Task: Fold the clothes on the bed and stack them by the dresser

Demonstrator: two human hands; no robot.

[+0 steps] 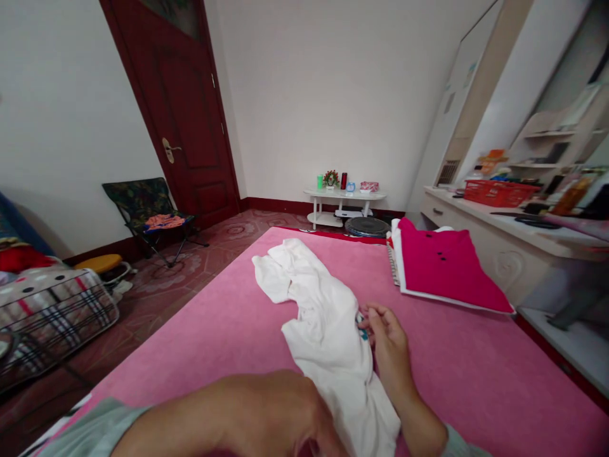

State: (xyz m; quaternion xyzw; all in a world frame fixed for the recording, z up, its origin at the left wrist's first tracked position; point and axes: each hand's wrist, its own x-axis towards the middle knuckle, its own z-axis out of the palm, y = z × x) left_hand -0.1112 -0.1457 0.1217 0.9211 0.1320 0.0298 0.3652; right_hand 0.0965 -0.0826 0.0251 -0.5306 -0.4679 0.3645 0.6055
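Observation:
A white shirt, loosely folded lengthwise and wrinkled, lies across the pink bed cover. A patch of teal print shows at its right edge. My right hand is at that edge, its thumb and fingers pinched on the fabric beside the print. Low in the view, my left hand reaches across the near part of the shirt, back of the hand up. Its fingers curl down onto the cloth, and their tips are partly cut off by the bottom of the picture.
A stack of folded clothes, bright pink on top, lies at the bed's far right. Beyond stand a dresser with a red basket and a small white table. A camouflage folding chair is by the door; a plaid bundle sits left.

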